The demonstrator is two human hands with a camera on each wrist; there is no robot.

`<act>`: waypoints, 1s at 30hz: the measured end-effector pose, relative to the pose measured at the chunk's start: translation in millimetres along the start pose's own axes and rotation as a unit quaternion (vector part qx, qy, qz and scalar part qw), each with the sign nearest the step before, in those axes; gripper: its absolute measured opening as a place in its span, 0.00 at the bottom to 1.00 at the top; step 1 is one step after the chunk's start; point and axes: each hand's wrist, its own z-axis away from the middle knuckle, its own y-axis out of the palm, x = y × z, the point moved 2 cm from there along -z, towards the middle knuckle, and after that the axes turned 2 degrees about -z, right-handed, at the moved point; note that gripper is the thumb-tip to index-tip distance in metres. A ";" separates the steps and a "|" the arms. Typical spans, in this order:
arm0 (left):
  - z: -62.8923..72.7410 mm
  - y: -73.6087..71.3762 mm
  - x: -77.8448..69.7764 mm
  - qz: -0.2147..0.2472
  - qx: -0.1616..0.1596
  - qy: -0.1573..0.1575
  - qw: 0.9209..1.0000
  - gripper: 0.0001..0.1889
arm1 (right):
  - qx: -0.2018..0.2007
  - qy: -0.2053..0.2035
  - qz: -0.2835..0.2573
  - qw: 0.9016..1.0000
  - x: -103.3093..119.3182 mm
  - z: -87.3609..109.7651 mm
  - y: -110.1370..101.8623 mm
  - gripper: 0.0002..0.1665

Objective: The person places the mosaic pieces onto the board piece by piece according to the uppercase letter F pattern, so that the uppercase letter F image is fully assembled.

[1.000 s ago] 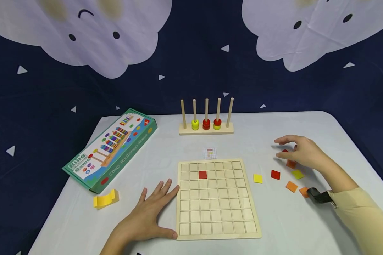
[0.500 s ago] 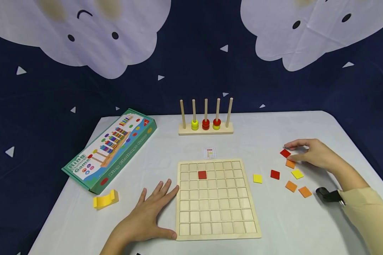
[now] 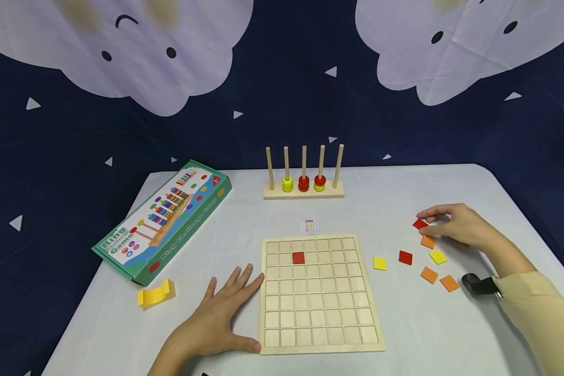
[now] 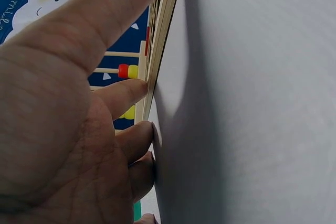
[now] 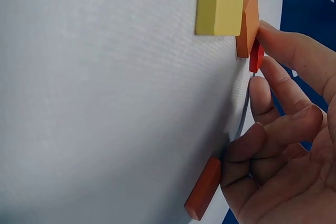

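My left hand point(image 3: 221, 318) lies with spread fingers at the left edge of a wooden grid board point(image 3: 321, 348). In the left wrist view its thumb point(image 4: 105, 14) and a fingertip touch the board's rim point(image 4: 160, 51). One red tile point(image 3: 298, 257) sits in a square of the board's second row from the top. On the right, my right hand point(image 3: 462, 227) pinches another red tile point(image 3: 420, 223) between thumb and fingertips, low at the table. Right beside the thumb is an orange tile point(image 5: 248, 22). Another orange tile point(image 5: 203, 190) lies by the curled outer fingers.
Yellow point(image 3: 379, 263), red point(image 3: 406, 257) and orange tiles point(image 3: 429, 274) lie right of the board. A small pattern card point(image 3: 309, 226) lies behind it, then a peg stand point(image 3: 303, 193) with rings. On the left are a green game box point(image 3: 164, 219) and a yellow curved block point(image 3: 156, 294).
My right hand has come down and slightly right onto the far red tile, its thumb and fingers now at the tile's sides. My left hand and the board have stayed put.
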 end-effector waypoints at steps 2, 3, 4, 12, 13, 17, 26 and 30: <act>0.0 0.0 -0.4 -0.002 -0.001 0.000 1.000 0.66 | 0.001 0.003 -0.002 1.000 -0.5 -0.3 -0.2 0.36; -0.1 0.0 -0.5 -0.003 -0.001 0.000 1.000 0.66 | 0.002 0.004 -0.003 1.000 -0.8 -0.4 -0.5 0.35; -0.2 0.0 -0.5 -0.003 0.000 0.000 1.000 0.66 | 0.004 0.004 -0.005 1.000 -0.9 -0.4 -0.8 0.35; 0.3 0.0 -0.5 -0.004 0.001 0.001 1.000 0.66 | 0.009 -0.012 0.000 1.000 -0.2 -0.6 -1.5 0.30; 0.4 0.2 -0.5 -0.003 0.001 0.002 1.000 0.66 | 0.009 -0.014 0.002 1.000 0.0 -0.2 -1.7 0.30; 0.1 0.4 -0.4 -0.001 0.000 0.005 1.000 0.66 | 0.004 -0.021 0.019 1.000 1.0 1.9 -2.6 0.30; 1.7 -1.1 -0.8 0.001 -0.004 0.003 1.000 0.66 | -0.018 -0.015 0.045 0.999 3.3 3.2 -3.5 0.28; 1.3 -0.7 -1.2 -0.002 -0.004 0.004 1.000 0.66 | -0.024 -0.016 0.048 0.998 3.6 3.2 -4.1 0.27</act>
